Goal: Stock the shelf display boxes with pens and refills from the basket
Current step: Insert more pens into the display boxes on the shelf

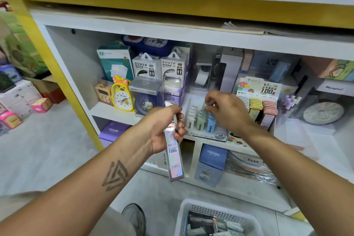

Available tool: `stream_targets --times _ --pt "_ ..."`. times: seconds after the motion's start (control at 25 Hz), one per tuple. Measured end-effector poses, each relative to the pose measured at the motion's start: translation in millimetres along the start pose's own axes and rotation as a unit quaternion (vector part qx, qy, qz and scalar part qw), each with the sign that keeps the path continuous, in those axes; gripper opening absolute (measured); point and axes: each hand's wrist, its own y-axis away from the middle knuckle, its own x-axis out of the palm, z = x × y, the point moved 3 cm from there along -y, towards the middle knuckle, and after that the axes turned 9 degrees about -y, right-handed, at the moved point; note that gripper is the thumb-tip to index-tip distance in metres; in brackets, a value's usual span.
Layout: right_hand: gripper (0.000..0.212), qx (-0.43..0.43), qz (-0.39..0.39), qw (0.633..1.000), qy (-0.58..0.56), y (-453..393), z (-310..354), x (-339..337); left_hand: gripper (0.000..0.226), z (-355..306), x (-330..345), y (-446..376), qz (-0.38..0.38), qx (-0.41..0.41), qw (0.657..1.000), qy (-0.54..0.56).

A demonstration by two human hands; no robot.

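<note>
Left forearm: we extend it up and forward from the lower left. Left hand (166,128): fingers curled around a bundle of flat refill packs (174,156), gripped at the upper half, the lower ends hanging down and tilted slightly right, in front of the shelf edge (118,111).

Display box, white (203,119), on the middle shelf, just right of our left hand: holds upright rows of small refill cases in white, pale green and blue; front lip marked 2B.

Right hand (228,110): reaches over this box from the right, thumb and forefinger pinching a pale green refill case (204,105) at the top of the green row.

Display box, printed header (258,90), touching the first on its right: rows of yellow, pink and dark cases.

Basket, white plastic (216,218), on the floor at the bottom edge: loose refill packs lying inside.
</note>
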Motion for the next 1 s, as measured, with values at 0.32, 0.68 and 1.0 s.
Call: stream_targets --times 0.32,0.68,1.0 --pt "0.006 0.002 0.041 0.999 0.017 -7 -2 5 0.025 -3 5 4 0.006 0.000 1.000 0.017" --pt "0.010 0.013 0.055 0.981 -0.188 4 31 -14 0.029 -9 18 6 -0.010 0.012 0.999 0.049" --pt "0.029 -0.043 0.148 0.966 -0.209 57 56 -52 0.024 -7 78 -11 -0.048 0.055 0.997 0.034"
